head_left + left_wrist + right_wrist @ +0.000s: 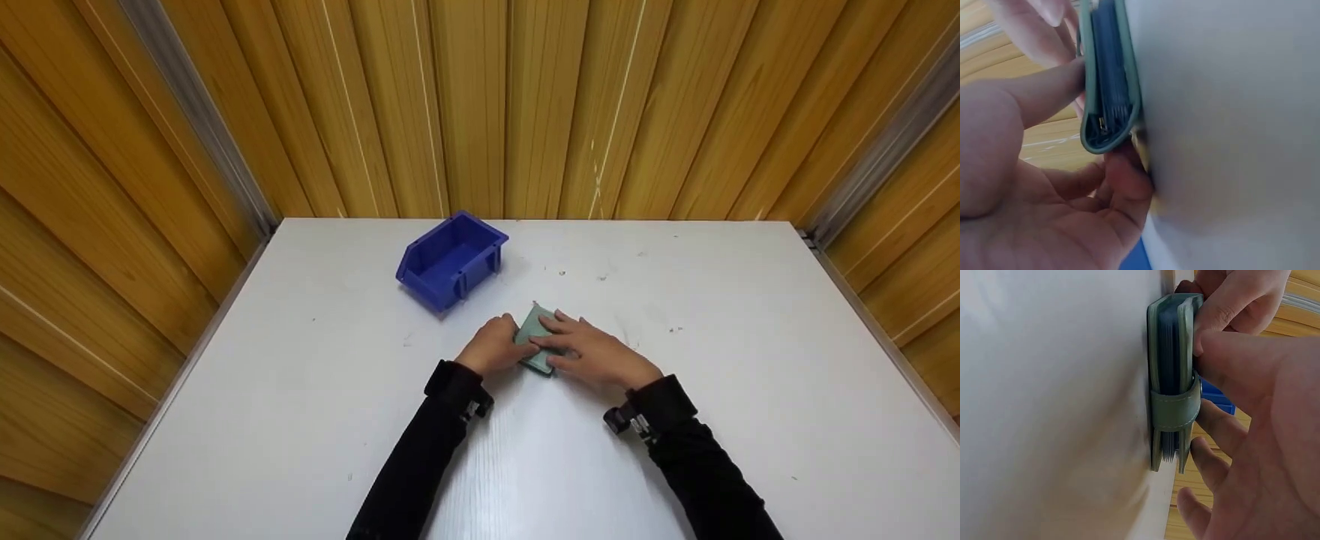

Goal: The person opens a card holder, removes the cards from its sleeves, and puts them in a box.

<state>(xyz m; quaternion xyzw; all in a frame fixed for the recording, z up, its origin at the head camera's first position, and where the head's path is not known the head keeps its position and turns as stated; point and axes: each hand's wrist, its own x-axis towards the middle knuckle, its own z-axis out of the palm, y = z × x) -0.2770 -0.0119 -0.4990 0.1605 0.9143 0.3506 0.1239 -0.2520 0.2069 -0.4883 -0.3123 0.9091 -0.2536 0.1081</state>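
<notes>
A green card holder [532, 324] lies on the white table, closed, its clear sleeves showing between the covers in both wrist views. My left hand [491, 346] grips its spine side, thumb on the top cover and curled fingers at the lower edge. Over the top cover rests my right hand [596, 354], its fingers spread and fairly straight. A strap [1174, 412] wraps round the open side of the card holder, with a snap partly visible near the right fingers. The undersides of the fingers are hidden in the head view.
Beyond the hands, a blue plastic bin [454, 259] stands on the white table [300, 420], turned at an angle. Wood-patterned panels [480, 112] close off the back and both sides. Small marks dot the tabletop.
</notes>
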